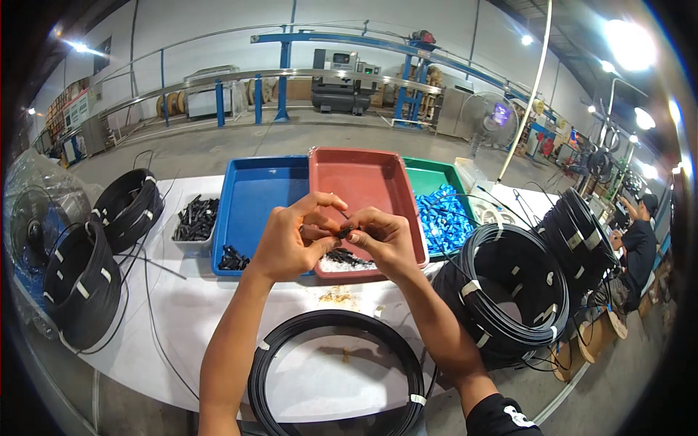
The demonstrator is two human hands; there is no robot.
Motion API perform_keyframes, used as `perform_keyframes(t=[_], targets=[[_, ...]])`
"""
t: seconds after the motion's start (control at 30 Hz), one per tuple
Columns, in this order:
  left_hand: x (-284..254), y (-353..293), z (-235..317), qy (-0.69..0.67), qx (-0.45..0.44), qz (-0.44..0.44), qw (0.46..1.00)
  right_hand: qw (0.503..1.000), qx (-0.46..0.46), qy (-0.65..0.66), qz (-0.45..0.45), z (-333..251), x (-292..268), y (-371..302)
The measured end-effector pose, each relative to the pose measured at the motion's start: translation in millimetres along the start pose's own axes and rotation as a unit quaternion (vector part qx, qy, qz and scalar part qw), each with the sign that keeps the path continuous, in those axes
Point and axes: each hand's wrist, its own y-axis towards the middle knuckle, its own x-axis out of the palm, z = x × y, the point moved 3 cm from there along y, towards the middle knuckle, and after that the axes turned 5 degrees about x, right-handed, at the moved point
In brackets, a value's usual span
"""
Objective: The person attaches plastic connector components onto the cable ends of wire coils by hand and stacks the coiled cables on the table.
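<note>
Above the front of a red tray, my two hands meet at a small black piece, probably a fitting on a cable end; fingers hide much of it. My left hand pinches it from the left, with the index finger raised and bent over. Thumb and fingers of my right hand close on it from the other side. Below them, small black bits lie on white material in the tray. Between my forearms a coil of black cable, bound with white tape, lies on the white-covered table.
Left of the red tray stand a blue tray with some black parts and a white bin of black parts. Blue parts fill a green tray. Cable coils crowd the right; more coils stand left. A person works far right.
</note>
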Motion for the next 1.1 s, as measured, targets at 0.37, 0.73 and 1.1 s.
perform_keyframes(t=[0.37,0.73,1.1], targets=[[2,1,2,-0.014,-0.003,-0.002,1.0,0.999,-0.03,-0.004,-0.022,0,-3,1],[4,0,7,0.061,0.043,-0.042,0.996,0.999,0.043,-0.004,0.007,-6,5,-2],[-4,-2,7,-0.01,0.022,0.035,0.999,0.999,0.021,0.031,0.019,-10,3,0]])
